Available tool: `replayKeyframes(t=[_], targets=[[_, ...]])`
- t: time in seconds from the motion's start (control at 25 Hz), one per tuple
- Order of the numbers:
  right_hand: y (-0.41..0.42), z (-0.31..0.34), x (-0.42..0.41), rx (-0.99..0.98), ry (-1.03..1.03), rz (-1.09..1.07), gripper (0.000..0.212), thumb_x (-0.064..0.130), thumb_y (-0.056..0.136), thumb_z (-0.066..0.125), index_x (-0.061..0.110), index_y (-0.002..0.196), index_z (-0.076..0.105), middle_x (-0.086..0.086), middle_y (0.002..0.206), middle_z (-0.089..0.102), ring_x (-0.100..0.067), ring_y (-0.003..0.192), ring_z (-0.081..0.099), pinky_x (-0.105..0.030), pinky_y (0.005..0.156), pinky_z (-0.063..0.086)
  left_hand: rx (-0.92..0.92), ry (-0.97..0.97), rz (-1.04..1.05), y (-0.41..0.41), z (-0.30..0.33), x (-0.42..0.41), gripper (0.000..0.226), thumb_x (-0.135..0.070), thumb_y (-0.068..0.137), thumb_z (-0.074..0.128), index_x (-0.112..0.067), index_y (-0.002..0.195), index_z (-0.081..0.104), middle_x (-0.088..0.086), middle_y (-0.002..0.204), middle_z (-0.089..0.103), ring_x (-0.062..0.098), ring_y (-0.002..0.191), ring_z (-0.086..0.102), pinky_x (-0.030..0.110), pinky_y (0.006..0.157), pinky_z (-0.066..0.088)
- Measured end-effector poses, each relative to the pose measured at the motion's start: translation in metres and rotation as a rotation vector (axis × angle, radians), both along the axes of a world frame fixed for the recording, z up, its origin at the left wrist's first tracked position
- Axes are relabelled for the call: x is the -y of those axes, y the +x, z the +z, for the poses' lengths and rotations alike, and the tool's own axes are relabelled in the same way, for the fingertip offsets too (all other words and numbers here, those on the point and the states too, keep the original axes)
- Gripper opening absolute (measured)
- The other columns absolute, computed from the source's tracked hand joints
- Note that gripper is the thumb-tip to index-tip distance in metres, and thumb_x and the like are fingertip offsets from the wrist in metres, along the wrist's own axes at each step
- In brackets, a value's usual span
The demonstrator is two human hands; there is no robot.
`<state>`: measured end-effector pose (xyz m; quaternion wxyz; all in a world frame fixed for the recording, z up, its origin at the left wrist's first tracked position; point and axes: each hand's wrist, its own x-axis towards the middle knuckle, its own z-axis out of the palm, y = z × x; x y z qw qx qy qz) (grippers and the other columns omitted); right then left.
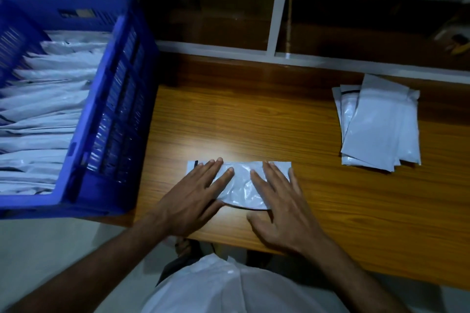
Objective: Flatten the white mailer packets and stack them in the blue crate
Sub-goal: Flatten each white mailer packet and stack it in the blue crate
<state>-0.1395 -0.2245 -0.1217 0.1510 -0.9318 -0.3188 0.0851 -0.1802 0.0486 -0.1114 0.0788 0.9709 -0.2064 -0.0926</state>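
Both palms down on the job: the left hand point(189, 197) lies flat with straight, spread fingers across the left half of a white mailer packet point(240, 187), and the right hand point(281, 207) does the same over the right half, fingers long and relaxed, thumb off the near edge on the wood. Nothing gripped, just pressing. The packet lies lengthwise on the wooden bench point(254, 124) near its front edge; its middle is wrinkled, its near edge bows up a little, and both ends are partly hidden under the fingers. A dark strip shows at its far left corner.

Out to the right, well apart, a small pile of white packets point(379, 124) lies fanned on the bench; how many is hard to count. To the left, the blue crate point(119, 99) stands at the bench's left end, cut off by the frame edge, packed with a row of white packets point(48, 109) leaning one on another. Beyond the bench, a white-framed shelf point(276, 18) sits in deep shadow, its contents too dark to make out
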Motion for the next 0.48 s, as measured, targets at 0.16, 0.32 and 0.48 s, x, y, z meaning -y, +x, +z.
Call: replayKeyframes(t=[0.16,0.32,0.48], targets=[[-0.018,-0.004,-0.012,0.132,-0.132,-0.053,0.087,0.029,0.088,0.064,0.018,0.165,0.024,-0.02,0.17,0.021,-0.03,0.157,0.023,-0.056,0.127,0.02,-0.047,-0.04,-0.023,0.008,0.016,0.002,0.076,-0.042,0.104,0.033,-0.029,0.161,-0.015,0.007,0.171,-0.008,0.017,0.158,-0.002,0.042,0.128,0.016],[-0.005,0.016,-0.044,0.183,-0.102,-0.212,0.107,0.011,0.074,0.077,0.017,0.165,0.021,-0.023,0.168,0.024,-0.033,0.149,0.039,-0.055,0.124,0.027,0.049,-0.025,-0.07,0.011,0.04,0.0,0.088,-0.045,0.095,0.045,-0.027,0.162,-0.008,0.015,0.17,0.001,0.027,0.123,0.061,0.038,0.093,0.056],[-0.001,0.038,-0.042,0.265,-0.11,-0.171,0.118,0.017,0.073,0.086,0.021,0.167,0.014,-0.022,0.169,0.021,-0.029,0.135,0.055,-0.051,0.125,0.022,0.294,0.06,-0.098,0.018,0.065,-0.005,0.114,-0.033,0.073,0.084,-0.018,0.162,0.015,0.027,0.154,0.041,0.021,0.073,0.07,0.032,0.064,0.06]])
